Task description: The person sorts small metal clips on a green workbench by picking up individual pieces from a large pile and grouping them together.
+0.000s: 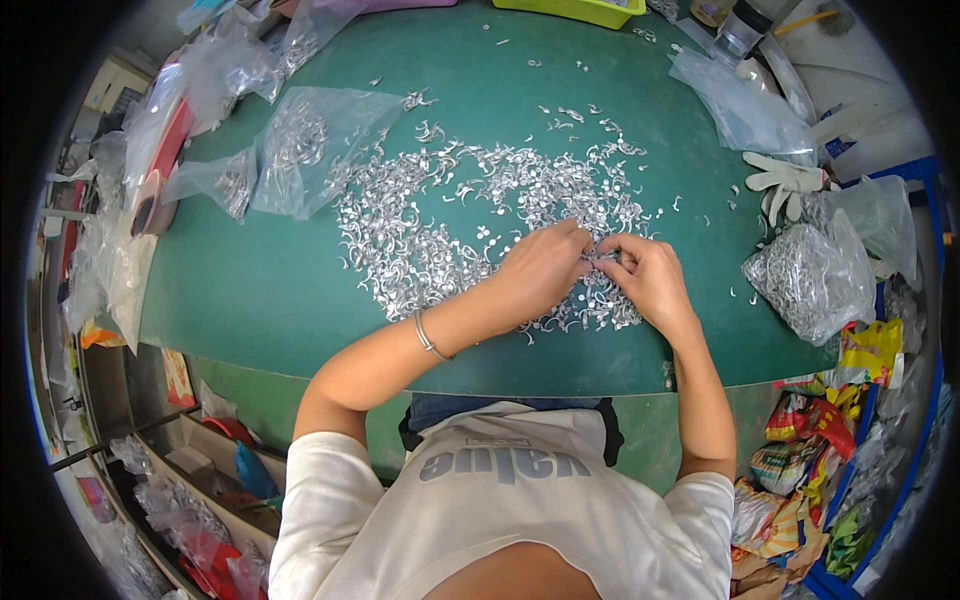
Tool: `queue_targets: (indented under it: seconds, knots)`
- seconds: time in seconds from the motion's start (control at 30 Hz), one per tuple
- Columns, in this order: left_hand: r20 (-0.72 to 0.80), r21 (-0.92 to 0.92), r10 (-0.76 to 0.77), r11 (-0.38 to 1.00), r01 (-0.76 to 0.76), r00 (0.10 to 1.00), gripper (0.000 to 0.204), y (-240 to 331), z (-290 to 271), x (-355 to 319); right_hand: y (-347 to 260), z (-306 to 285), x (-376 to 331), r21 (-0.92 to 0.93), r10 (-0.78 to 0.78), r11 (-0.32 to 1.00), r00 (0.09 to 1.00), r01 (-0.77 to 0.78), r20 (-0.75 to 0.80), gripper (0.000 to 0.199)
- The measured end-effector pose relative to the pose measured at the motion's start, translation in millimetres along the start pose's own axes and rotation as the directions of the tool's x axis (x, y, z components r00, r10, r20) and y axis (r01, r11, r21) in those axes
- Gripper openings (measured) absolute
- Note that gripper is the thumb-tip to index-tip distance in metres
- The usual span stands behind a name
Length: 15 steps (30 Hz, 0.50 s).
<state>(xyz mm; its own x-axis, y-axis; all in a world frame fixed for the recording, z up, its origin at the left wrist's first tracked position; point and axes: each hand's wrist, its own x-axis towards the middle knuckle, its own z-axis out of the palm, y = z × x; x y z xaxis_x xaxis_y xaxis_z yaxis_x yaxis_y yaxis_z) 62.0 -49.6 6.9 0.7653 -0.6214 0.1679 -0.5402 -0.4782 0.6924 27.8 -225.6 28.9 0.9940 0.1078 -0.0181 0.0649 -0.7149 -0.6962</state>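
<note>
Small silvery metal pieces (pixel 400 250) lie heaped in the middle of my worktop (pixel 240 310), hard and shiny, many of them curved like little hooks, with flat round discs showing among them. They point every which way, no shared direction; the heap itself runs longest from left to right, with a bare green patch inside it and strays scattered toward the far edge. My left hand (pixel 548 268) and right hand (pixel 648 278) meet over its right part, fingers bent and fingertips drawn close together — whether a piece is pinched between them is too small for me to tell. My left hand and forearm, with a metal bangle (pixel 428 336) at the wrist, hide some of the near side of the heap. Just left of the pieces lies a clear, thin plastic bag (pixel 285 180) with more of the same inside, and a smaller bag (pixel 238 186) beside it. To the right sit a white knitted glove (pixel 785 180) and a bulging, crinkled bag (pixel 808 285) packed with metal pieces — both well apart from my hands. A lime-green tray (pixel 585 12) stands at the far edge.
</note>
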Motion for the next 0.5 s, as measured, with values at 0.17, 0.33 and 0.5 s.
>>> queue_targets:
  seconds: [0.17, 0.33, 0.5]
  knots:
    - [-0.079, -0.171, -0.102, 0.981, 0.087, 0.992, 0.013, -9.0, -8.8, -4.4, 7.5, -9.6, 0.2, 0.174, 0.083, 0.981, 0.997, -0.082, 0.001, 0.006]
    - [0.152, -0.472, -0.339, 0.801, 0.369, 0.928, 0.011, -2.9, -31.9, -0.9, 18.6, -15.4, -3.7, 0.554, 0.082, 0.827, 0.996, -0.09, 0.039, 0.014]
    - [0.402, -0.896, -0.288, 0.07, 0.438, 0.869, 0.009, -13.0, -35.9, 2.0, 19.6, -13.2, -1.5, 0.917, 0.122, 0.283, 0.959, -0.282, 0.258, 0.02]
